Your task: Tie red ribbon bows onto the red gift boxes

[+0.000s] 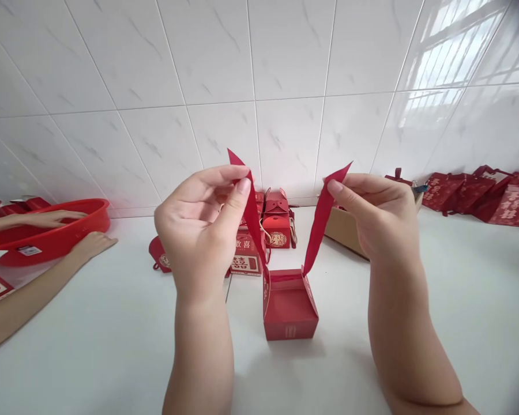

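Note:
A small red gift box (290,329) stands on the white table in front of me, its top open and its side panels leaning inward. A red ribbon (318,230) passes through the upper edge of the box, and its two ends rise apart in a V. My left hand (210,216) pinches one end between thumb and fingertips, with the pointed tip sticking out above. The other end is pinched by my right hand (374,213) at about the same height. Both hands hang above the box without touching it.
Several finished red boxes (277,225) stand behind, near the tiled wall. A brown cardboard box (343,233) lies behind my right hand. Red bags (480,196) line the far right. At left, another person's hands (93,245) are at a red plastic basin (99,216).

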A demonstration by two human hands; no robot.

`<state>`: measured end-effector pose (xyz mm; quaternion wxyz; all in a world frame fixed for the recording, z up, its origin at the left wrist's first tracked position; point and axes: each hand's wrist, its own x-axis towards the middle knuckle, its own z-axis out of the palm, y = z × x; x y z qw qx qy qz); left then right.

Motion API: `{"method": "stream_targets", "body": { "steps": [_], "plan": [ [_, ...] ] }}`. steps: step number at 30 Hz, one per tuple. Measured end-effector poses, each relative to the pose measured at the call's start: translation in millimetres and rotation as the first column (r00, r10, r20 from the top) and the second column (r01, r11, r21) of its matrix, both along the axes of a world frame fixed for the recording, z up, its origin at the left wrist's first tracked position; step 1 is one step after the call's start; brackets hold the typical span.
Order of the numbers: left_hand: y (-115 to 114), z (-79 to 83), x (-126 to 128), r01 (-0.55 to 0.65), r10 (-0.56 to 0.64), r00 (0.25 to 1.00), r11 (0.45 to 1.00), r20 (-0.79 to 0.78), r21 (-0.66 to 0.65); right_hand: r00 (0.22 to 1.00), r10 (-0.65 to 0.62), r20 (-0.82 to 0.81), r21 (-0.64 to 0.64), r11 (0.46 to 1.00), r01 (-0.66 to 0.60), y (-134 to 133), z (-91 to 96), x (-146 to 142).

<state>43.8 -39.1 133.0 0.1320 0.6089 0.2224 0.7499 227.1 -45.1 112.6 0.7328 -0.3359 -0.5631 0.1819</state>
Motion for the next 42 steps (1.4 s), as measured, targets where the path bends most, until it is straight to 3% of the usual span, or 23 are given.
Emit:
{"method": "stream_targets", "body": {
  "steps": [12, 22, 35, 42],
  "plan": [
    [0.5, -0.5, -4.2, -0.082, 0.082, 0.996, 0.997, 0.03, -0.008, 1.0, 0.019, -0.013, 0.002, 1.0, -0.019, -1.2, -1.0, -3.6],
    [-3.7, 0.2, 3.7, -0.022, 0.023, 1.0, 0.996, 0.009, -0.091, 0.999, 0.007, -0.043, 0.021, 1.0, -0.006, -3.4, -1.2, -3.0],
    [7.8, -6.3, 3.5, -0.049, 0.05, 0.997, 0.998, 0.052, -0.024, 0.994, 0.012, -0.112, 0.061, 0.998, -0.006, -6.0, -0.7, -1.4],
    [17.6, -9.8, 5.1, 0.004, -0.002, 0.997, 1.0, 0.079, -0.018, 0.987, -0.039, -0.158, 0.063, 0.997, 0.05, -7.2, 0.7, -2.9]
  ]
}}
